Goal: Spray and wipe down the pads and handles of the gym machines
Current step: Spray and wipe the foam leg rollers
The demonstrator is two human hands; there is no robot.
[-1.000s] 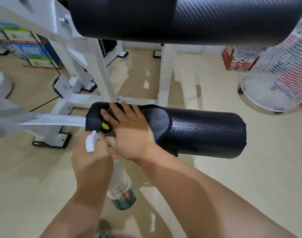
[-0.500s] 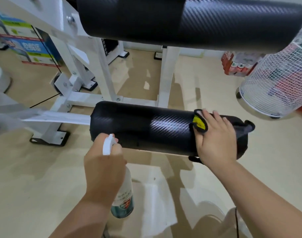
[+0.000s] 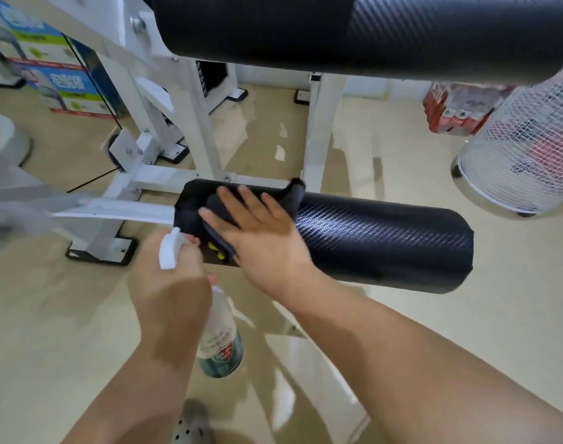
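A black roller pad (image 3: 382, 241) with a carbon-weave skin juts right from the white machine frame (image 3: 152, 174) at mid-height. My right hand (image 3: 261, 238) lies flat, fingers spread, on a dark cloth (image 3: 222, 216) pressed against the pad's left end; a corner of the cloth sticks up behind the fingers. Just left of it, my left hand (image 3: 168, 283) grips a spray bottle (image 3: 221, 341) by its white trigger head, the bottle hanging below the fist. A second, larger black pad (image 3: 370, 27) spans the top of the view.
A white mesh fan (image 3: 523, 155) stands on the floor at the right, with red drink packs (image 3: 450, 110) behind it. Blue and green boxes (image 3: 56, 75) sit at the back left. The frame's feet and a black cable lie on the beige floor at left.
My right hand slid the cloth from the pad's left end to its right end, and is now back at the left end. The left hand with the bottle stayed close by.
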